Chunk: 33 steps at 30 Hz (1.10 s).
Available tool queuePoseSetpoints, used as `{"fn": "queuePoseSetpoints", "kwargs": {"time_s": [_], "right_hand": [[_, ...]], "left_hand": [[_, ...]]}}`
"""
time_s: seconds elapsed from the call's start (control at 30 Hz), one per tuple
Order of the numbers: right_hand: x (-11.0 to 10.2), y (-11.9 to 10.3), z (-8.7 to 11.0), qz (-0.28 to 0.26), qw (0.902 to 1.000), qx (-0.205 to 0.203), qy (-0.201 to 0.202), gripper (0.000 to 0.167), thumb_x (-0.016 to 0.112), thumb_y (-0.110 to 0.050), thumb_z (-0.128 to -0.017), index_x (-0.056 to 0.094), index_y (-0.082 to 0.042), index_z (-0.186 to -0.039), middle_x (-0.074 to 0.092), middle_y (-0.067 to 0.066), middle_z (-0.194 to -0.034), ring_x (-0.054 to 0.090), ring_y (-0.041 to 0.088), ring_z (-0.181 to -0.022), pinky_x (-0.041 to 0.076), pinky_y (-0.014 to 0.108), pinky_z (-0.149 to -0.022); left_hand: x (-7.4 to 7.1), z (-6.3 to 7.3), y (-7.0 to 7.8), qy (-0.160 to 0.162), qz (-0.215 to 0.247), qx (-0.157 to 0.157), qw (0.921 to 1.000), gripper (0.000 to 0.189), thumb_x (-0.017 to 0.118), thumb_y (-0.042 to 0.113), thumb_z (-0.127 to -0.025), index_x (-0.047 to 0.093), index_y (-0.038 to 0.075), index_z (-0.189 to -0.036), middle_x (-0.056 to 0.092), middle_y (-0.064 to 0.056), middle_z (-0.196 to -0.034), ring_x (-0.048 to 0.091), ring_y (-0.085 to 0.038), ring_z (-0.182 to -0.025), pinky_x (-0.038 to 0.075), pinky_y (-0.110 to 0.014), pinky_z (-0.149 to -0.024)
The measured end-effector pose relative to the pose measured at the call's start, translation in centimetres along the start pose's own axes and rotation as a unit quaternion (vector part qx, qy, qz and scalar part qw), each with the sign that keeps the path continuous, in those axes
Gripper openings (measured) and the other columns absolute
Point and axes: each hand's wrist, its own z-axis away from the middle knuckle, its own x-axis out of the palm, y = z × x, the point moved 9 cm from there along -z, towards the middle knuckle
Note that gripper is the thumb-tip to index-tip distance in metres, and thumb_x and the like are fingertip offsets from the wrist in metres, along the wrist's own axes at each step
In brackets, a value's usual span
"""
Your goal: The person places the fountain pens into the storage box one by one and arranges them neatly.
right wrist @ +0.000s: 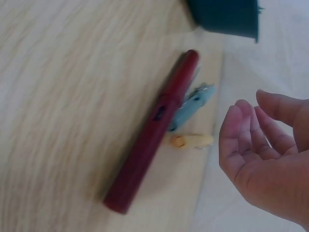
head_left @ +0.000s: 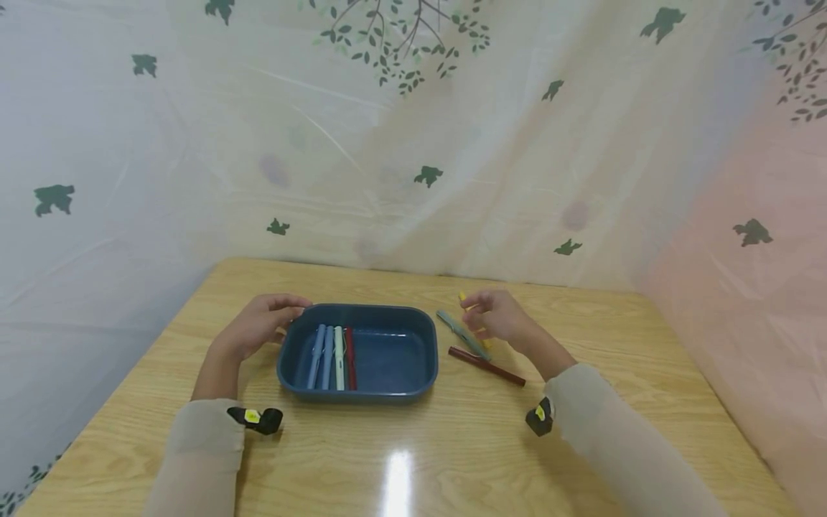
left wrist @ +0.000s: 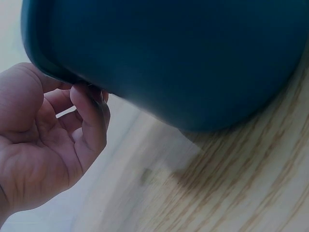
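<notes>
A dark blue tray [head_left: 400, 359] lies on the table, with two blue pens [head_left: 317, 359], a pale green pen [head_left: 339, 359] and a red pen [head_left: 351, 359] side by side in its left part. My left hand [head_left: 258, 327] pinches the rim at the tray's far left corner; in the left wrist view its fingers [left wrist: 91, 118] curl at the edge. Right of the tray, my right hand [head_left: 494, 316] hovers with loosely bent fingers and nothing in them. Under and beside it lie a yellow pen [right wrist: 193, 141], a grey-green pen [head_left: 461, 332] and a dark red pen [right wrist: 154, 130].
The wooden table [head_left: 336, 459] runs back to a pale curtain [head_left: 362, 215] printed with leaves and birds. A black wrist camera [head_left: 258, 419] sits on the left sleeve, another wrist camera [head_left: 539, 418] on the right.
</notes>
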Motion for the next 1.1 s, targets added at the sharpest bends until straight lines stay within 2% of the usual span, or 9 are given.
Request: {"fn": "queuePoseSetpoints", "kwargs": {"time_s": [0.17, 0.4, 0.63, 0.9, 1.1], "right_hand": [[0.2, 1.1, -0.2, 0.028, 0.9996, 0.005, -0.002, 0.035, 0.061, 0.0, -0.098, 0.058, 0.008, -0.132, 0.069, 0.017, -0.109, 0.066, 0.022, -0.086, 0.058, 0.039, -0.076], [0.5, 2.0, -0.2, 0.076, 0.9971, 0.002, -0.008, 0.034, 0.057, 0.006, -0.095, 0.061, 0.007, -0.129, 0.069, 0.018, -0.111, 0.063, 0.018, -0.075, 0.053, 0.029, -0.064], [0.8, 2.3, -0.1, 0.105, 0.9945, -0.002, -0.007, 0.029, 0.062, 0.003, -0.096, 0.064, 0.006, -0.125, 0.07, 0.016, -0.107, 0.067, 0.021, -0.088, 0.056, 0.03, -0.069], [1.2, 1.9, 0.3, 0.153, 0.988, -0.019, 0.003, 0.029, 0.068, -0.002, -0.095, 0.065, 0.005, -0.123, 0.07, 0.013, -0.104, 0.066, 0.02, -0.086, 0.054, 0.03, -0.072], [1.4, 1.9, 0.3, 0.184, 0.9825, -0.028, 0.011, 0.029, 0.067, -0.002, -0.095, 0.065, 0.005, -0.123, 0.072, 0.011, -0.101, 0.068, 0.021, -0.09, 0.055, 0.033, -0.077]], "left_hand": [[0.0, 0.0, 0.0, -0.001, 0.001, -0.001, 1.0, 0.037, 0.051, 0.022, -0.109, 0.059, 0.002, -0.139, 0.06, -0.019, -0.127, 0.06, -0.026, -0.098, 0.055, -0.038, -0.08], [0.0, 0.0, -0.1, 0.001, 0.0, -0.005, 1.0, 0.037, 0.05, 0.022, -0.109, 0.059, 0.003, -0.139, 0.061, -0.018, -0.128, 0.061, -0.027, -0.099, 0.056, -0.038, -0.081], [-0.1, 0.0, -0.1, 0.002, 0.0, -0.008, 1.0, 0.037, 0.051, 0.022, -0.109, 0.059, 0.003, -0.139, 0.062, -0.018, -0.127, 0.061, -0.027, -0.099, 0.056, -0.038, -0.081], [-0.2, -0.1, -0.3, 0.002, -0.001, -0.009, 1.0, 0.037, 0.05, 0.023, -0.109, 0.058, 0.003, -0.14, 0.062, -0.018, -0.128, 0.061, -0.027, -0.1, 0.056, -0.038, -0.081], [-0.2, -0.3, -0.3, 0.0, 0.003, -0.008, 1.0, 0.038, 0.05, 0.023, -0.109, 0.058, 0.003, -0.14, 0.062, -0.018, -0.128, 0.062, -0.027, -0.102, 0.056, -0.038, -0.082]]}}
